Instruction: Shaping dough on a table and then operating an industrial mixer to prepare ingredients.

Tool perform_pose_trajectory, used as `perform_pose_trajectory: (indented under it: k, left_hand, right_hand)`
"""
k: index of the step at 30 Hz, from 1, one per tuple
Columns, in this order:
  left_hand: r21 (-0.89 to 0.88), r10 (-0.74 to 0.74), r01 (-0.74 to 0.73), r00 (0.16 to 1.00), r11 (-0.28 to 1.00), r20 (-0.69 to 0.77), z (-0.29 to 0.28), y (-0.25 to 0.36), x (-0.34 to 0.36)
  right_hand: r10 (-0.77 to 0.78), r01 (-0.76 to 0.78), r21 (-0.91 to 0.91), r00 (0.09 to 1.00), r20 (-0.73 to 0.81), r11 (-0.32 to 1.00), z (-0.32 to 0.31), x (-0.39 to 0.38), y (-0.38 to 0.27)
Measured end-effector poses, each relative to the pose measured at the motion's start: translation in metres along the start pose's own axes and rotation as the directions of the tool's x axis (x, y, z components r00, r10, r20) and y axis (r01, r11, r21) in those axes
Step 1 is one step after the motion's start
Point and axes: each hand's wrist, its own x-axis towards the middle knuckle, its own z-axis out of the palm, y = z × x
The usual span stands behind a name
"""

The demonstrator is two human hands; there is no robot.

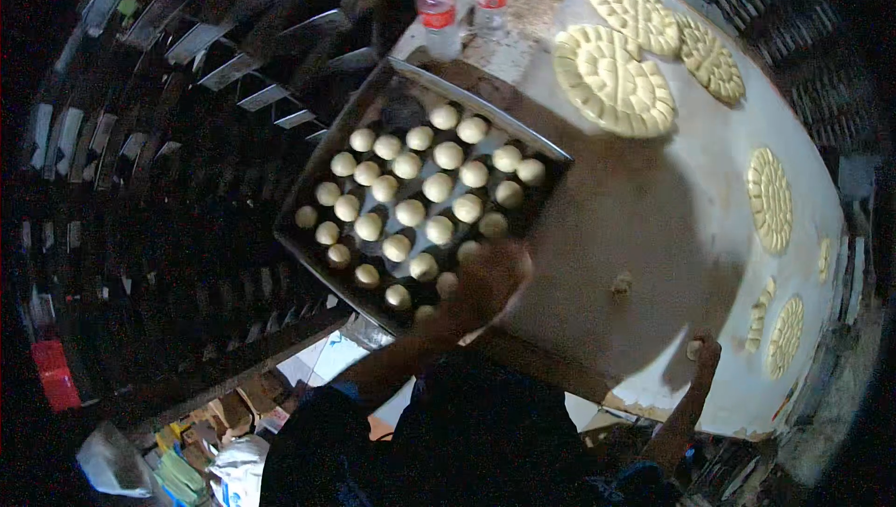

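Note:
My left hand (490,283), blurred, is over the lower right corner of a dark metal tray (336,129) holding several round pale dough balls (409,212); I cannot make out what its fingers hold, if anything. My right hand (706,360) is closed on a small pale dough piece (693,349) at the lower right of the pale worktop (653,227). A small lump (621,286) sits in shadow on the worktop between my hands. Patterned flat dough shapes (613,81) lie along the top and right side, some long and narrow.
Two plastic bottles with red caps (439,17) stand behind the tray. Dark racks of metal trays (233,69) fill the left and upper right. Below at left are a red object (56,376), bags (238,470) and other clutter beside the worktop's edge.

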Motion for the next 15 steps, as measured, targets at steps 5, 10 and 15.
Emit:
perform_pose_trajectory:
  k: [5, 10, 15]
  left_hand:
    - [-0.444, -0.448, 0.373, 0.891, 0.815, -0.073, 0.021, -0.277, 0.016]
    - [-0.49, -0.472, 0.408, 0.882, 0.77, -0.008, 0.055, -0.327, -0.017]
    - [-0.491, -0.593, 0.46, 0.79, 0.74, -0.153, -0.064, -0.282, -0.028]
  right_hand:
    - [-0.626, 0.685, 0.056, 0.625, 0.466, 0.726, 0.269, -0.26, -0.232]
    - [-0.919, 0.931, 0.364, -0.166, 0.358, -0.026, 0.465, -0.408, -0.349]
    - [-0.714, 0.997, 0.041, -0.078, 0.696, -0.07, 0.589, -0.383, -0.354]
